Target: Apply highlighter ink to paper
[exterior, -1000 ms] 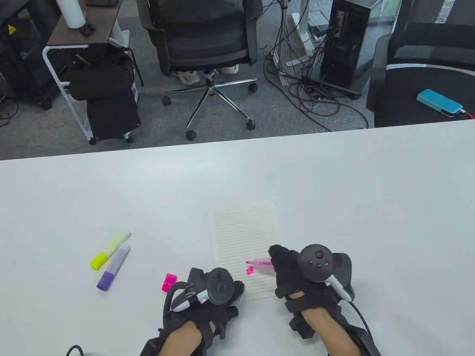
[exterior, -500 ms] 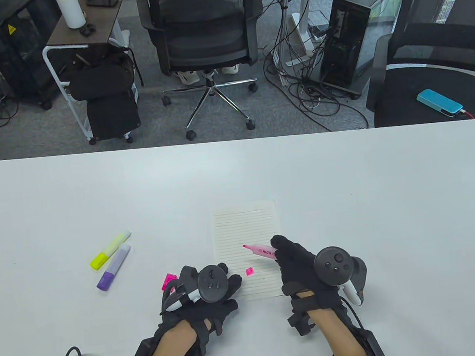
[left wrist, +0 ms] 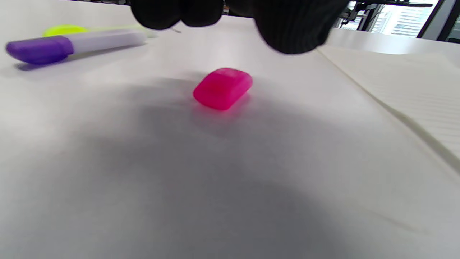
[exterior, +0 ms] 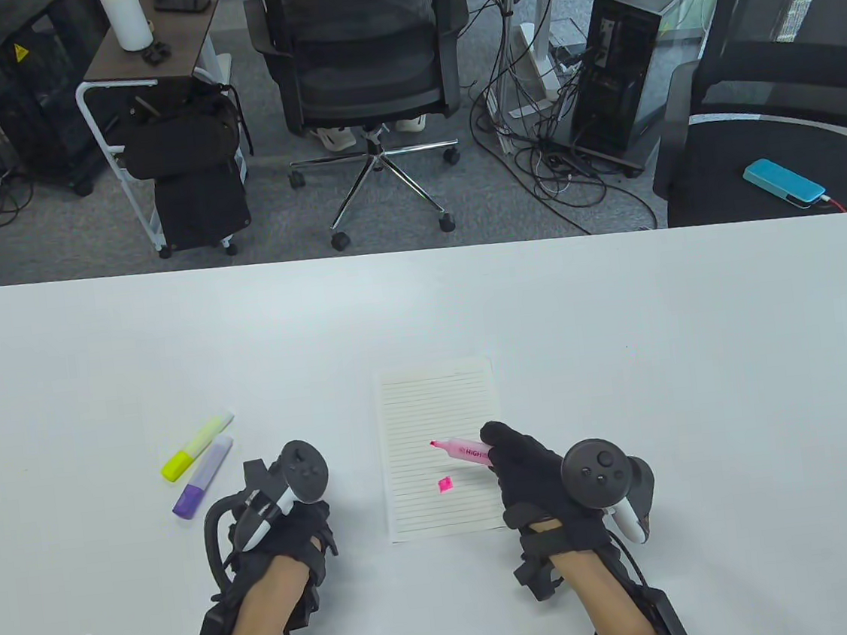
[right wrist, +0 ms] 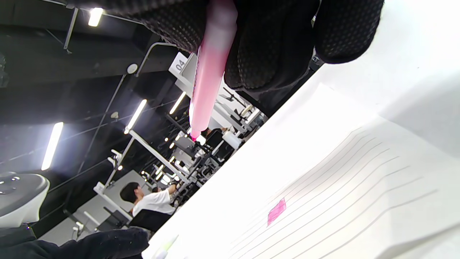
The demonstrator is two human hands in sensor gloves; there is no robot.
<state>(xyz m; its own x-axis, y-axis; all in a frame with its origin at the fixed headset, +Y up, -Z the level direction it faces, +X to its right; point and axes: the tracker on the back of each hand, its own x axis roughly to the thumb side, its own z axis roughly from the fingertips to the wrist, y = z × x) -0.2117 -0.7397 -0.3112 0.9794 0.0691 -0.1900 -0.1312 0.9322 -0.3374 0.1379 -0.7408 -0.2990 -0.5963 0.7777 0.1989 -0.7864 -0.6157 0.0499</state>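
White tabletop (exterior: 621,327) carried a yellow highlighter (exterior: 197,447) and a purple one (exterior: 203,477) lying side by side, left of the lined paper (exterior: 437,407). A pink cap (left wrist: 222,88) lay on the table just beneath the left hand (exterior: 281,514), whose fingertips (left wrist: 291,28) hovered over it without touching; whether they were curled or straight could not be told. The right hand (exterior: 535,480) gripped the pink highlighter (exterior: 462,450) in curled fingers above the paper. Its long axis ran up and to the left, tip pointing toward the sheet's middle, lifted clear. A small pink mark (exterior: 445,484) sat on the paper below the tip.
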